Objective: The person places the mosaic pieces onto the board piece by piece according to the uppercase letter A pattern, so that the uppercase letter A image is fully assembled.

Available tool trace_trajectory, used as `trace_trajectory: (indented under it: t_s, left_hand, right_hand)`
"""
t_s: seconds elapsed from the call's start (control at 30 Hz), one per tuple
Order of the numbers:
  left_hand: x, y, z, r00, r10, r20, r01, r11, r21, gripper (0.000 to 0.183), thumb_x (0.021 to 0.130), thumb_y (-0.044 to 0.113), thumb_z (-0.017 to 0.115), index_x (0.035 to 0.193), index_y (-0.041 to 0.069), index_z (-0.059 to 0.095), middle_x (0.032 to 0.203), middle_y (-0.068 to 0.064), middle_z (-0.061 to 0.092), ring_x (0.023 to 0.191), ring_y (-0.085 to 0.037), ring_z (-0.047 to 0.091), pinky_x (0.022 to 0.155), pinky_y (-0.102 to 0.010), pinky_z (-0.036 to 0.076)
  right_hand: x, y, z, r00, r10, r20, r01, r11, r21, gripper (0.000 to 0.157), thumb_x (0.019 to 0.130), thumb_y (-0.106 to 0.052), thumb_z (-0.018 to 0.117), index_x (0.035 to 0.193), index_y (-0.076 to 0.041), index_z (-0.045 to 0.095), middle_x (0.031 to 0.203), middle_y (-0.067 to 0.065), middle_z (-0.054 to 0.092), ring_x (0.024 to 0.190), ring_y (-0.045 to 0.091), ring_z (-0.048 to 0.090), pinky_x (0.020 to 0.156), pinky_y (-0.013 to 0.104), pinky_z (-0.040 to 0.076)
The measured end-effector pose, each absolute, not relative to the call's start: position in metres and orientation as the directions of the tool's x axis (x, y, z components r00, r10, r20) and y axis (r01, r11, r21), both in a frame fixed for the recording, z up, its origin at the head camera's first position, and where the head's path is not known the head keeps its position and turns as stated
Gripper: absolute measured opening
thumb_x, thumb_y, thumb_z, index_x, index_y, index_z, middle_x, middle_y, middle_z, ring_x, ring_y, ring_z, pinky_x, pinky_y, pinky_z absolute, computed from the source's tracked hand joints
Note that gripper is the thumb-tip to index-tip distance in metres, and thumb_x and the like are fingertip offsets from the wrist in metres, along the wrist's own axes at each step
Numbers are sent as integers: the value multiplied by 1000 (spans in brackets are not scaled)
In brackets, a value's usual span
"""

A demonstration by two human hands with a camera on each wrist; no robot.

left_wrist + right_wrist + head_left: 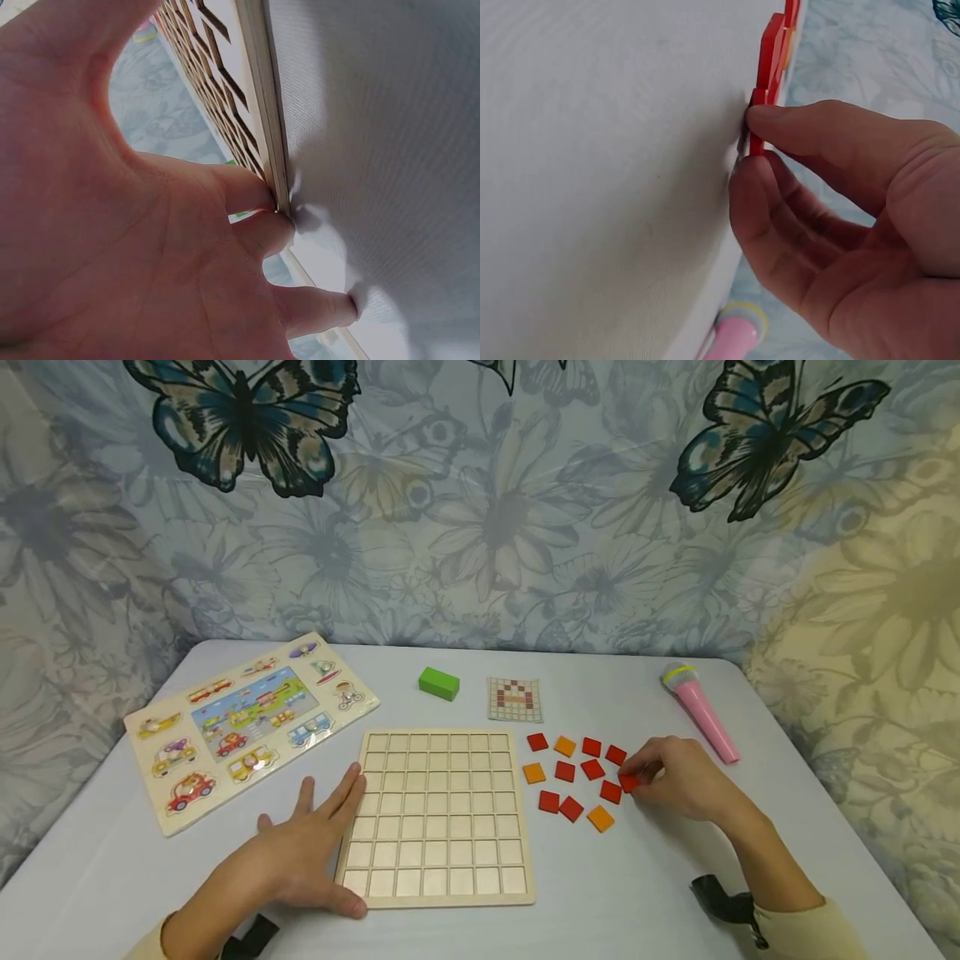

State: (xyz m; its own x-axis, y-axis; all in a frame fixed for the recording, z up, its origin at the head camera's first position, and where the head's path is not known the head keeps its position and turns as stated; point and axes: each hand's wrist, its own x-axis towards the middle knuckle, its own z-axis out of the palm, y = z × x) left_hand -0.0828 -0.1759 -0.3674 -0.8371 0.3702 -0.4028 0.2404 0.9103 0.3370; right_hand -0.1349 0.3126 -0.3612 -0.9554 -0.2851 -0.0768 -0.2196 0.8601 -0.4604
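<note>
With straight, spread fingers, my left hand [311, 852] touches the left edge of a wooden grid board [438, 814], whose square cells hold no tiles. In the left wrist view the fingertips meet the board's side and the cloth. My right hand [678, 777] pinches a red square tile [628, 782] between thumb and fingers at the right end of a loose group of tiles. The right wrist view has that red tile [757, 124] at table level between the fingertips. Several red tiles [565, 771] and 3 orange tiles [601, 818] lie flat right of the board.
Behind the board sit a green block [438, 683] and a small pattern card [514, 699]. A picture puzzle board [255, 710] lies at the left. To the far right is a pink toy microphone [703, 714]. A patterned cloth [495, 527] hangs behind the table.
</note>
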Motion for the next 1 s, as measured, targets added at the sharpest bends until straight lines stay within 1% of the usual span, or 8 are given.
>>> trace_trajectory:
  t_s: [0.17,0.27,0.5,0.63,0.7,0.87,1.0]
  left_hand:
    - [-84,-175,-367,-832,377,-406,252,910,330,153,56,75,89,168,8,9,177,-5,-9,149,-69,3,83,-98,16]
    - [-83,-175,-367,-829,378,-413,248,909,335,153,56,74,89,168,7,9,177,-6,-9,149,-69,2,83,-98,15]
    - [-80,-176,-367,-826,379,-417,231,903,362,151,58,72,90,168,8,8,176,-6,-10,149,-68,0,83,-98,14]
    - [-80,-177,-367,-831,379,-407,240,905,352,151,58,75,88,168,9,8,177,-5,-9,150,-68,1,84,-98,14]
    - [-81,-178,-368,-833,380,-402,246,905,346,148,60,75,86,168,9,9,177,-4,-8,150,-68,2,84,-98,15]
    - [-83,-179,-371,-839,391,-380,266,902,340,141,66,75,83,168,10,11,177,-5,-3,150,-67,4,84,-98,16]
    - [-84,-179,-373,-842,396,-365,275,899,341,140,67,76,82,168,10,11,177,-5,-2,151,-67,4,84,-99,14]
  right_hand:
    - [-132,314,-361,-965,-245,-97,-174,867,-466,22,82,-11,86,103,-10,83,100,3,76,90,18,66,68,23,53]
    - [-131,314,-362,-970,-224,-99,-151,866,-477,20,82,-12,86,102,-13,84,100,1,76,89,18,67,67,24,53]
    - [-132,306,-358,-970,-229,-75,-157,838,-523,19,83,-13,86,101,-15,84,102,1,77,91,18,70,68,24,54]
    - [-136,294,-352,-965,-252,-68,-174,818,-549,19,84,-13,86,103,-14,84,102,2,78,92,19,70,68,24,55]
    - [-139,287,-350,-961,-267,-67,-185,808,-559,20,84,-12,86,105,-12,84,102,3,78,92,19,70,68,24,56]
    - [-146,267,-346,-960,-270,-76,-177,794,-582,22,84,-13,87,106,-14,84,102,3,78,89,19,66,66,26,56]
    - [-153,248,-341,-959,-268,-90,-158,772,-616,25,84,-15,87,109,-15,83,104,3,78,88,20,65,65,28,56]
